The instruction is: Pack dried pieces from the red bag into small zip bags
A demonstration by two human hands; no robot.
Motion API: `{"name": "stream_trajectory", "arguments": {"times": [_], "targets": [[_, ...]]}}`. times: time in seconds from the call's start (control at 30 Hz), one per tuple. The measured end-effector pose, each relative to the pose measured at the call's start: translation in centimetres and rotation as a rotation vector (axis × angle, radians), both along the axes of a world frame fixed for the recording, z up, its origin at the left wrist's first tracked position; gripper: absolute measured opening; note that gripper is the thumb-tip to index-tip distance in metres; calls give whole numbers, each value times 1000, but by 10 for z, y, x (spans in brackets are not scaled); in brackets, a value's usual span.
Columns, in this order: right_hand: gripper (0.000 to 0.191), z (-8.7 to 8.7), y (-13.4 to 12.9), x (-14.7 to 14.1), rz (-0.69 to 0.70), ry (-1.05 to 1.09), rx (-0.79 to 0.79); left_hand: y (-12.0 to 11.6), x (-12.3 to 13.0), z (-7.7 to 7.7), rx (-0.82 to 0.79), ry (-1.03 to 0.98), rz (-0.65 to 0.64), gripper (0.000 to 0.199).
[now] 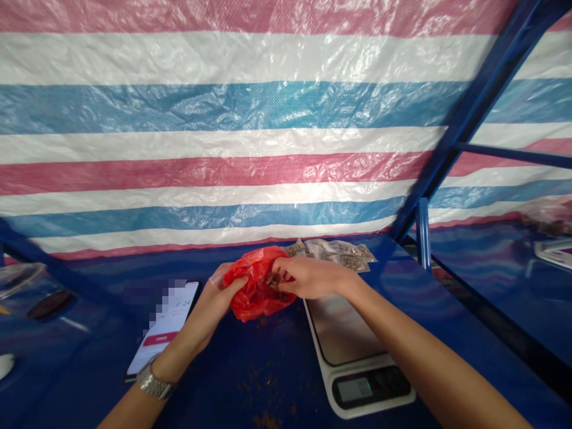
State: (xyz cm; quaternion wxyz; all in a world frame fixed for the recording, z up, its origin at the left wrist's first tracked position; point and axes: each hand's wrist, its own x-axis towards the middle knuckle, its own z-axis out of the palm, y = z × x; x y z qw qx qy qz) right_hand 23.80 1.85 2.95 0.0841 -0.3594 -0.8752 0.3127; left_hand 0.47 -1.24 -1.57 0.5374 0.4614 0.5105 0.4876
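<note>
A crumpled red plastic bag (259,301) is gripped by my left hand (218,301), the thumb pressed on its near side. A scrap of clear plastic (218,276) shows by the left fingers. At the bag's opening, the curled fingers of my right hand (308,277) close around dried brown bits (272,279); some fingertips are hidden by the bag. Below my right hand sits a digital scale (344,333) with a metal plate and a small display. Several clear packets of dried brownish pieces (344,253) lie behind it.
A phone (167,330) with a lit screen lies left on the blue table (214,381). Brown crumbs (266,420) are scattered in front. A blue metal frame (440,161) slants up at right before a striped plastic sheet (223,173). Another white device (554,253) stands far right.
</note>
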Motion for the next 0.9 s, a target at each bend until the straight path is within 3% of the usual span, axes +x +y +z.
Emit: {"name": "stream_trajectory", "arguments": {"times": [0.1, 0.2, 0.33, 0.47, 0.63, 0.77, 0.9], "targets": [[18, 4, 2, 6, 55, 28, 16, 0, -1, 5, 137, 163, 75, 46], [20, 8, 2, 10, 63, 9, -4, 3, -10, 11, 213, 180, 148, 48], [15, 13, -2, 11, 11, -47, 40, 7, -29, 17, 528, 145, 247, 49], [10, 22, -9, 9, 12, -23, 41, -4, -29, 25, 721, 183, 215, 48], [16, 31, -14, 11, 60, 166, -85, -18, -5, 20, 490, 420, -6, 18], [20, 37, -19, 10, 38, 233, -65, -15, 2, 9, 447, 494, -29, 9], [22, 45, -24, 4, 16, 198, -14, -15, 4, 6, 408, 438, -47, 6]]}}
